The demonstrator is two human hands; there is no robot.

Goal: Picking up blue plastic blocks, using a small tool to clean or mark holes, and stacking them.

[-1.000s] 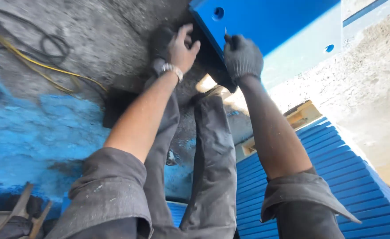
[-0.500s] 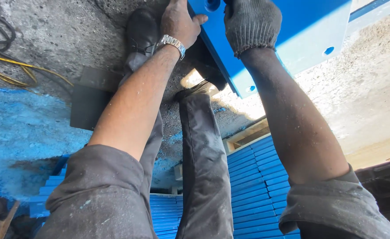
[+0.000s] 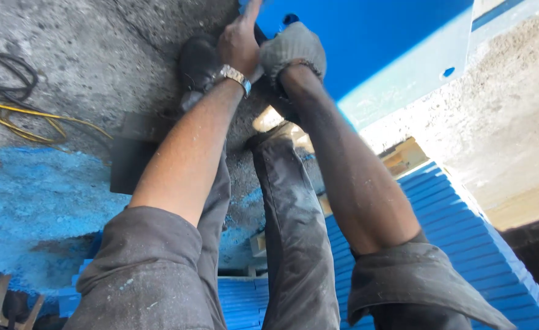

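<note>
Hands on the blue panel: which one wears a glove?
The right hand wears a grey knit glove; the left hand is bare, with a metal wristwatch.

My left hand (image 3: 240, 44) is bare, with a silver metal watch (image 3: 236, 75) at the wrist; my right hand (image 3: 292, 49) wears a grey knitted glove flecked with dust. Both rest against a bright blue painted panel (image 3: 373, 43), its lower face a paler, sunlit blue with small dark holes. My rolled sleeves and trousers (image 3: 294, 232) are dark grey, smeared with pale dust and tiny blue specks. My shoe (image 3: 199, 61) is black. The concrete floor (image 3: 98, 55) is mottled grey, stained with powdery blue overspray on the left. A yellow cable (image 3: 31, 116) and a black cable (image 3: 6, 76) cross it. The stacked slats (image 3: 465, 244) are blue, in ribbed lines.
</note>
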